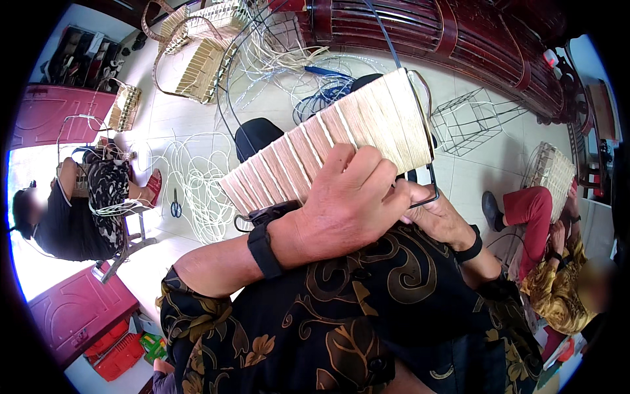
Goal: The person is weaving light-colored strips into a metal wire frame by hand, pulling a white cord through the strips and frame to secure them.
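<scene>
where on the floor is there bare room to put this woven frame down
Bare tile lies between the empty wire frame and the woven frame, and below the cord loops beside the stool. Crowded: the top, with baskets and loose strands, and around the scissors.

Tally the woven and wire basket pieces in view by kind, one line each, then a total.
Woven panel on a wire frame, held by the left hand and right hand: 1
Other woven baskets: 4
Bare wire frames: 1
Total: 6
</scene>
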Motion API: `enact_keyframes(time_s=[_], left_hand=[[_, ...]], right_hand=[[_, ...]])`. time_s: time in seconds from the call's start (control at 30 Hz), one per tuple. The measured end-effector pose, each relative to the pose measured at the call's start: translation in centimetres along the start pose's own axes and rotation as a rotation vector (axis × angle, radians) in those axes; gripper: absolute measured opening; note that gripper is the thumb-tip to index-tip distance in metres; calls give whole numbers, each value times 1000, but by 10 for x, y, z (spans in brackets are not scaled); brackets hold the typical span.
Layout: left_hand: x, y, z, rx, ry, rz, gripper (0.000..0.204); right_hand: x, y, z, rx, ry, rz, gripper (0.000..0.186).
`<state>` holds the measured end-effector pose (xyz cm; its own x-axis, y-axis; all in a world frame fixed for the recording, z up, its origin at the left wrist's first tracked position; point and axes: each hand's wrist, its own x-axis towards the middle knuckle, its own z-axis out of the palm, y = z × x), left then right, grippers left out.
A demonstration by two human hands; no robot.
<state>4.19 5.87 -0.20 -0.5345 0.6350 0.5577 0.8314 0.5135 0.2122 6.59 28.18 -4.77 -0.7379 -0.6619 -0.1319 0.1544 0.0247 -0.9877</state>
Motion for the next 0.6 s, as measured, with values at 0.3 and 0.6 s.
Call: enact_keyframes(time_s=[0.3, 0.6], left_hand=[[-3, -4, 6, -9, 139, -30, 22], [-8, -3, 4, -77, 151, -135, 18]], right_hand=[[-21, -52, -16, -368, -38, 4, 46], [-14, -122, -60, -712, 320, 35, 14]])
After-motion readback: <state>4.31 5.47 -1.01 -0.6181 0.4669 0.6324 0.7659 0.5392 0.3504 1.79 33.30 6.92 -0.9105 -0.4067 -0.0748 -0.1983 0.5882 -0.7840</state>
